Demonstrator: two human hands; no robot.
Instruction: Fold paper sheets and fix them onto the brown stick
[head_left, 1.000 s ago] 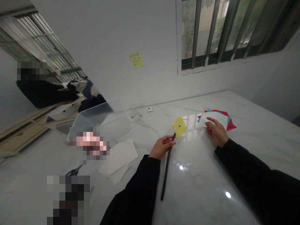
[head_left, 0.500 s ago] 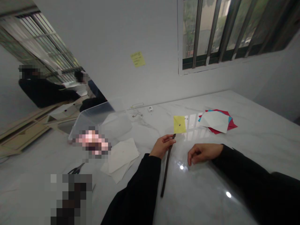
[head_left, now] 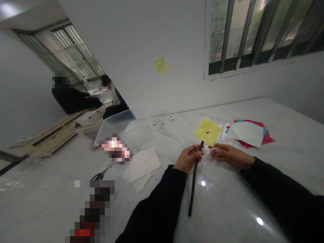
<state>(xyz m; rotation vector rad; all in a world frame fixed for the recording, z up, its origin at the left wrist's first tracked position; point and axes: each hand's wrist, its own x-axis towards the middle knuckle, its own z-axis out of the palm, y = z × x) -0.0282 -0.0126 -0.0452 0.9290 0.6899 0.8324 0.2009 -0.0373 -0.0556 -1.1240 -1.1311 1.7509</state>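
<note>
My left hand grips a thin dark stick upright near its top, with the stick's lower end resting at or just above the white marble table. A yellow paper square with a small dark pin at its centre sits on the stick's top, turned like a diamond. My right hand lies flat with fingers extended, its fingertips just below the yellow paper and close to the stick. It holds nothing.
Right of the hands lies a stack of red, blue and white paper. White paper sheets, black-handled scissors and a transparent plastic box lie left. A blurred object sits nearby. Two seated people are behind.
My right hand has moved from the table beside the stick up to just under the yellow paper. The paper now shows as a broader diamond. The view has shifted slightly.
</note>
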